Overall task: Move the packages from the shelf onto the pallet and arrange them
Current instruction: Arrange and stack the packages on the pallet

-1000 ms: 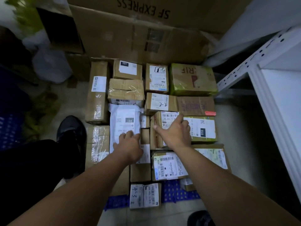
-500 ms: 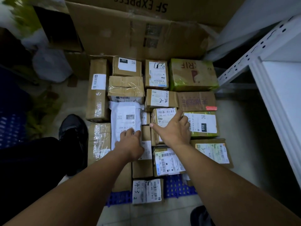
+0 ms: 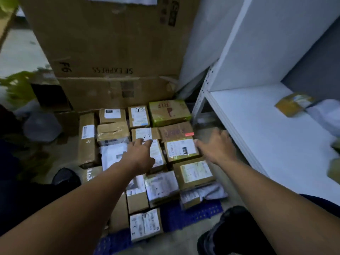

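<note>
Several taped cardboard packages [image 3: 181, 150] with white labels lie packed side by side on a blue plastic pallet [image 3: 191, 216] on the floor. My left hand [image 3: 139, 153] rests flat on a small labelled box in the middle of the stack, fingers spread, holding nothing. My right hand [image 3: 217, 147] hovers open beside the right edge of the stack, next to the white shelf [image 3: 266, 129]. On the shelf at the far right a yellow-brown package [image 3: 292, 103] lies beside a white mailer bag [image 3: 325, 116].
A tall SF Express carton [image 3: 110, 52] stands behind the pallet. The shelf's perforated white post [image 3: 202, 96] stands at the pallet's right corner. My shoes [image 3: 231, 229] are near the pallet's front. A grey bag [image 3: 42, 126] and green leaves lie on the left.
The view swung up and to the right, bringing the shelf in. My right hand lifted off the labelled box and moved right toward the shelf. My left hand slid forward onto the middle box.
</note>
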